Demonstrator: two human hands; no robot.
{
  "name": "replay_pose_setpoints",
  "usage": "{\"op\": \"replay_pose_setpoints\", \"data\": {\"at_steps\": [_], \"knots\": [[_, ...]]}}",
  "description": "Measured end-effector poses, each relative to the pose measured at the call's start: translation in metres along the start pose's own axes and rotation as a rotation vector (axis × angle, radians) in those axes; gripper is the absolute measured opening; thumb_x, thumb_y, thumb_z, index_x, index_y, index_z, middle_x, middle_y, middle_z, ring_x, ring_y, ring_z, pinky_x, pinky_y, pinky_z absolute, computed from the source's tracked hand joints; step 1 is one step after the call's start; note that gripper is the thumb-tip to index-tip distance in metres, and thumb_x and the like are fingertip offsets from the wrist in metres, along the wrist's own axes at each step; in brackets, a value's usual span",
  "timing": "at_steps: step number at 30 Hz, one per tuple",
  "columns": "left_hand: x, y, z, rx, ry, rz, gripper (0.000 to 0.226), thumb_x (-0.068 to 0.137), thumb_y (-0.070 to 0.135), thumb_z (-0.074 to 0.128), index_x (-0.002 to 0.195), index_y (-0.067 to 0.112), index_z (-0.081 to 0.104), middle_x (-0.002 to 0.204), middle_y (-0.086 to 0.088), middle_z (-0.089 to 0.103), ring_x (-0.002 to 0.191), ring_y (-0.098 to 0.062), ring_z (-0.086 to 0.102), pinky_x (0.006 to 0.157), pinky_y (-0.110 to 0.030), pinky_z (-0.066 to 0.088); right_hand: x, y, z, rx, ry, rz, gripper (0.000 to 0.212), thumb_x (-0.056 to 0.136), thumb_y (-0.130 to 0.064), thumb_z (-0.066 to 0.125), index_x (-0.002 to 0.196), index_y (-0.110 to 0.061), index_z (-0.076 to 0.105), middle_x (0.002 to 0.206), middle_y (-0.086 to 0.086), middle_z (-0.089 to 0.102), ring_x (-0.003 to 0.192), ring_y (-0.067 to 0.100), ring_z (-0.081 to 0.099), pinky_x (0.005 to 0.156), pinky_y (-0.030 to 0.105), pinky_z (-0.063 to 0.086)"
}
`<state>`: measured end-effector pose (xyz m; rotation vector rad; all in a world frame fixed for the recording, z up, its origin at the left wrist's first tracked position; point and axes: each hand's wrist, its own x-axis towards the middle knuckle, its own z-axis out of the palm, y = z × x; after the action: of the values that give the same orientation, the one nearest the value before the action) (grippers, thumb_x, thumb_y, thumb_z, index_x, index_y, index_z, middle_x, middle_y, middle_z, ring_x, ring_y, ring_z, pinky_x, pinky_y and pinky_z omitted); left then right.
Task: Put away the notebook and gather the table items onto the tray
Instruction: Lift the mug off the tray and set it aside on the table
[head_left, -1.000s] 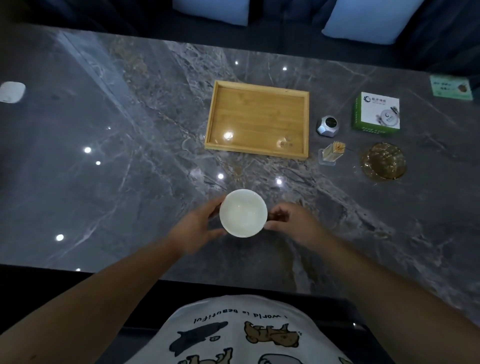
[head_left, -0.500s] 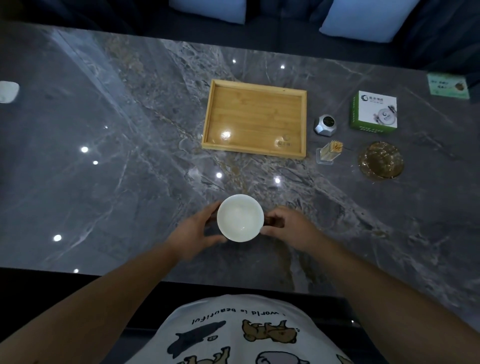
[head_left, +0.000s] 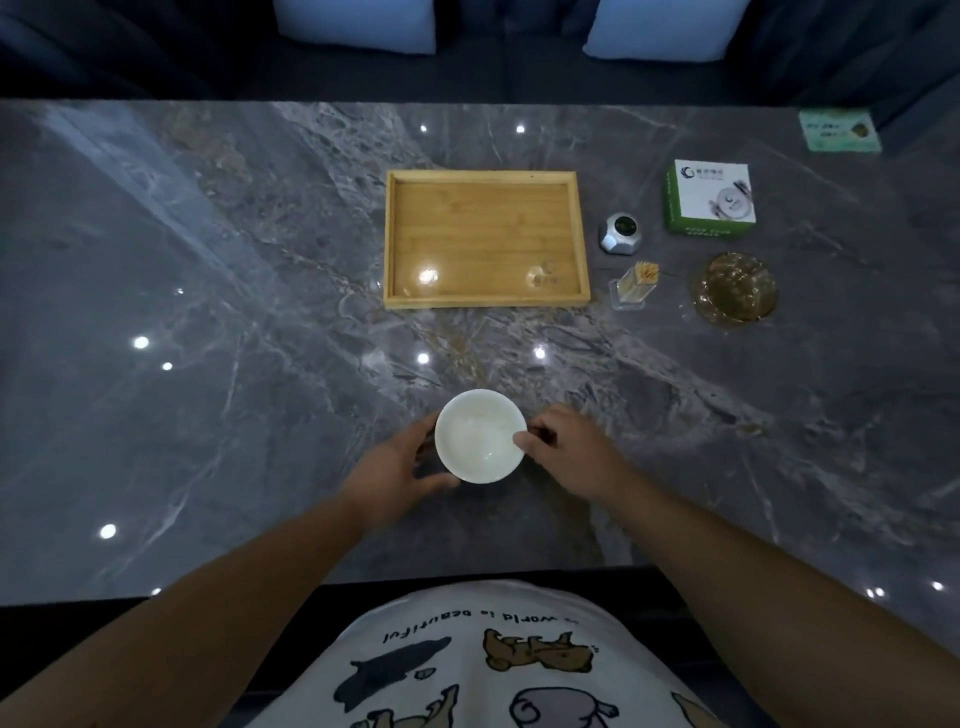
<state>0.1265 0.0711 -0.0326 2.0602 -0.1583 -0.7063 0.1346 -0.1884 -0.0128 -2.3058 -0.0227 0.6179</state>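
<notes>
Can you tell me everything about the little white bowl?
The white bowl is small, round and glossy, like ceramic, and looks empty. It sits upright near the front edge of the grey marble table, apart from the wooden tray. The left hand cups one side; the right hand pinches the rim.

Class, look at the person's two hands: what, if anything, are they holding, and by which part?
The white bowl, held by its rim and outer sides: the left hand cups its left side, and the right hand pinches the right edge.
</notes>
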Motion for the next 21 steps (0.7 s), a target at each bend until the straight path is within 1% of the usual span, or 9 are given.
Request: {"op": "replay_pose_setpoints", "data": {"at_steps": [2, 5, 7, 10, 12, 14, 17, 19, 21], "knots": [[0.002, 0.000, -0.001, 0.007, -0.010, 0.017, 0.082, 0.072, 0.030, 0.081, 0.136, 0.051, 0.033, 0.122, 0.024, 0.057, 0.109, 0.006, 0.056, 0.089, -0.018, 0.048, -0.002, 0.000, 0.003, -0.003, 0.024, 0.009, 0.024, 0.090, -0.042, 0.056, 0.083, -0.020, 0.057, 0.086, -0.006, 0.048, 0.073, 0.007, 0.047, 0.061, 0.021, 0.033], [0.006, 0.004, -0.002, 0.023, -0.021, 0.056, 0.084, 0.073, 0.026, 0.081, 0.127, 0.066, 0.030, 0.118, 0.037, 0.052, 0.107, 0.012, 0.055, 0.086, -0.009, 0.045, -0.005, 0.001, 0.003, 0.004, 0.068, 0.031, 0.028, 0.092, -0.039, 0.056, 0.085, -0.013, 0.060, 0.084, -0.004, 0.050, 0.073, 0.010, 0.048, 0.059, 0.019, 0.031], [0.011, 0.008, -0.001, 0.035, -0.049, 0.074, 0.084, 0.074, 0.027, 0.080, 0.125, 0.068, 0.029, 0.117, 0.040, 0.049, 0.106, 0.015, 0.053, 0.083, -0.003, 0.041, -0.008, 0.004, 0.002, 0.012, 0.111, 0.056, 0.028, 0.092, -0.039, 0.056, 0.086, -0.012, 0.063, 0.083, -0.003, 0.053, 0.072, 0.010, 0.049, 0.057, 0.019, 0.031], [0.022, 0.020, 0.004, 0.045, -0.110, 0.116, 0.081, 0.074, 0.027, 0.080, 0.130, 0.061, 0.032, 0.117, 0.039, 0.049, 0.106, 0.017, 0.052, 0.081, 0.001, 0.038, -0.018, 0.013, -0.003, 0.056, 0.197, 0.117, 0.026, 0.090, -0.039, 0.057, 0.084, -0.015, 0.064, 0.081, -0.002, 0.056, 0.071, 0.012, 0.052, 0.057, 0.022, 0.035], [0.032, 0.033, 0.012, 0.060, -0.164, 0.155, 0.081, 0.075, 0.027, 0.080, 0.139, 0.044, 0.033, 0.120, 0.031, 0.052, 0.106, 0.015, 0.053, 0.083, -0.001, 0.039, -0.030, 0.021, -0.010, 0.084, 0.255, 0.156, 0.023, 0.089, -0.041, 0.058, 0.078, -0.020, 0.061, 0.075, -0.008, 0.055, 0.067, 0.006, 0.051, 0.056, 0.022, 0.033], [0.045, 0.048, 0.023, 0.079, -0.233, 0.207, 0.081, 0.076, 0.025, 0.080, 0.143, 0.031, 0.034, 0.124, 0.023, 0.054, 0.106, 0.015, 0.053, 0.084, -0.002, 0.039, -0.045, 0.031, -0.019, 0.110, 0.318, 0.199, 0.021, 0.088, -0.041, 0.059, 0.074, -0.024, 0.058, 0.071, -0.011, 0.053, 0.064, 0.001, 0.049, 0.056, 0.022, 0.031], [0.070, 0.082, 0.045, 0.127, -0.351, 0.271, 0.080, 0.077, 0.024, 0.078, 0.142, 0.030, 0.033, 0.128, 0.018, 0.053, 0.105, 0.017, 0.052, 0.086, -0.004, 0.041, -0.072, 0.055, -0.034, 0.119, 0.442, 0.292, 0.020, 0.088, -0.041, 0.060, 0.078, -0.024, 0.061, 0.073, -0.012, 0.051, 0.064, 0.002, 0.049, 0.058, 0.022, 0.033], [0.087, 0.107, 0.065, 0.151, -0.431, 0.311, 0.079, 0.078, 0.026, 0.077, 0.142, 0.034, 0.033, 0.129, 0.017, 0.054, 0.109, 0.013, 0.053, 0.090, -0.010, 0.042, -0.090, 0.073, -0.046, 0.106, 0.484, 0.376, 0.022, 0.089, -0.043, 0.059, 0.080, -0.023, 0.060, 0.078, -0.009, 0.050, 0.068, 0.010, 0.048, 0.058, 0.024, 0.031], [0.102, 0.133, 0.089, 0.188, -0.469, 0.350, 0.076, 0.077, 0.031, 0.077, 0.139, 0.040, 0.033, 0.128, 0.020, 0.054, 0.109, 0.013, 0.052, 0.089, -0.007, 0.040, -0.107, 0.095, -0.062, 0.124, 0.532, 0.413, 0.025, 0.090, -0.039, 0.060, 0.083, -0.015, 0.063, 0.079, -0.004, 0.052, 0.071, 0.014, 0.049, 0.058, 0.024, 0.030]]}}
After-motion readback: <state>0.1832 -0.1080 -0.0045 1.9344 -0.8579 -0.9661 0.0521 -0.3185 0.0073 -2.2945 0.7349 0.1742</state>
